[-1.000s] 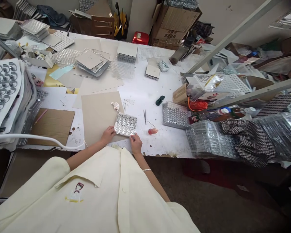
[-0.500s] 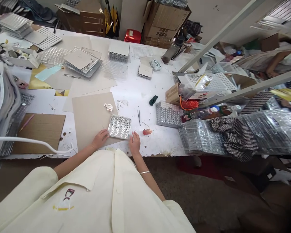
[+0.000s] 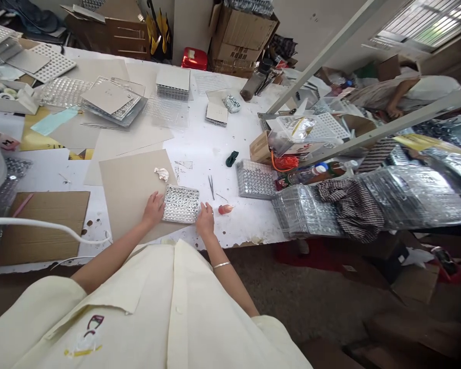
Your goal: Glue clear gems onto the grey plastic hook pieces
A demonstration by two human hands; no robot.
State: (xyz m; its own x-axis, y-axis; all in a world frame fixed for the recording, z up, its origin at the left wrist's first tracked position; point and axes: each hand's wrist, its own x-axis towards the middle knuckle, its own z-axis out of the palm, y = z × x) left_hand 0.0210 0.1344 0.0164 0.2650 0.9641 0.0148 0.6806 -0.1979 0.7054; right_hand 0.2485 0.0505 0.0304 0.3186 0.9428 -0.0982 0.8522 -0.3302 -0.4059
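At the near edge of the white table [image 3: 223, 154], your left hand [image 3: 153, 209] and right hand [image 3: 205, 221] rest with fingers loosely spread against opposite sides of a small square blister tray [image 3: 181, 204], which lies flat, partly on a grey cardboard sheet [image 3: 132, 189]. Just right lie tweezers [image 3: 211, 187] and a reddish lump [image 3: 225, 209]; a crumpled white scrap [image 3: 162, 174] sits beyond the tray, and a bigger tray stack [image 3: 256, 179] stands farther right.

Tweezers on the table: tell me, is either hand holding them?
No. The tweezers lie untouched while the left hand and right hand flank the blister tray.
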